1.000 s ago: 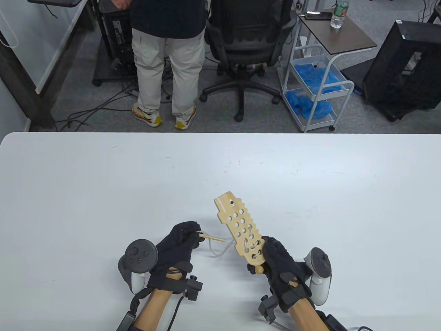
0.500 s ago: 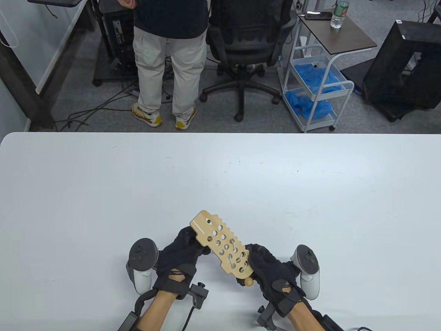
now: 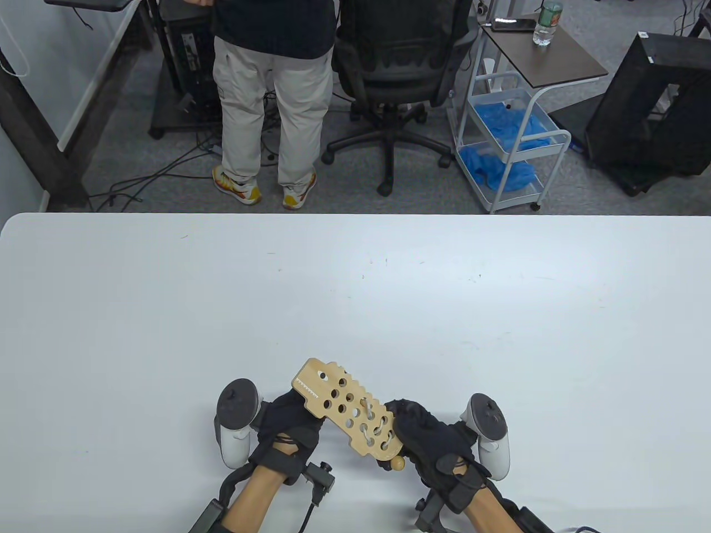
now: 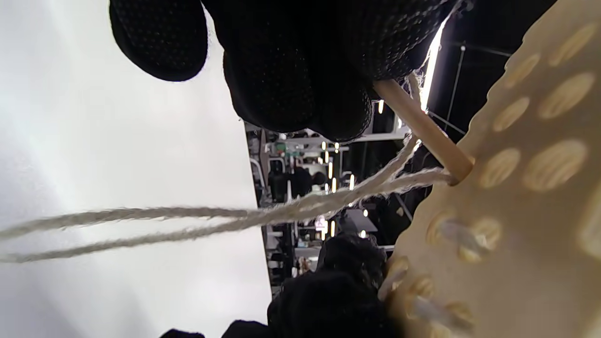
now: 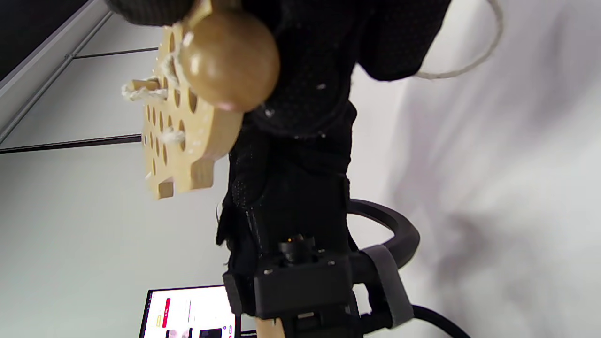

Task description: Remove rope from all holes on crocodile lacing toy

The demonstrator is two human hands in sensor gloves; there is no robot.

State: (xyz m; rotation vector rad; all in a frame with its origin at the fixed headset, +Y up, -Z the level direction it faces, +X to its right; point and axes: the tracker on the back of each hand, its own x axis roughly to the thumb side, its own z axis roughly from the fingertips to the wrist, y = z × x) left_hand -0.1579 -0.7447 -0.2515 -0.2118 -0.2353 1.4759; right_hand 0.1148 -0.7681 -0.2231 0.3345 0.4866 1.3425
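Observation:
The wooden crocodile board (image 3: pixel 341 405) is held above the table, head pointing far left. My right hand (image 3: pixel 416 430) grips its tail end beside the wooden ball (image 3: pixel 397 464), which also shows in the right wrist view (image 5: pixel 230 61). My left hand (image 3: pixel 286 419) is beneath the head end. In the left wrist view its fingers (image 4: pixel 300 84) pinch the wooden needle (image 4: pixel 422 126), whose tip sits in a hole on the board's underside (image 4: pixel 516 197). The rope (image 4: pixel 188 225) runs from the needle in two strands. Rope is laced through holes near the tail (image 3: pixel 371 413).
The white table (image 3: pixel 166 311) spreads around both hands. A loop of rope (image 5: pixel 469 65) hangs below my right hand. A person (image 3: pixel 272 94), an office chair (image 3: pixel 394 72) and a cart (image 3: pixel 505 139) stand beyond the table's far edge.
The board has come down and left, toward my left hand. My left hand has moved under the board's head end with the needle, which no longer shows from above.

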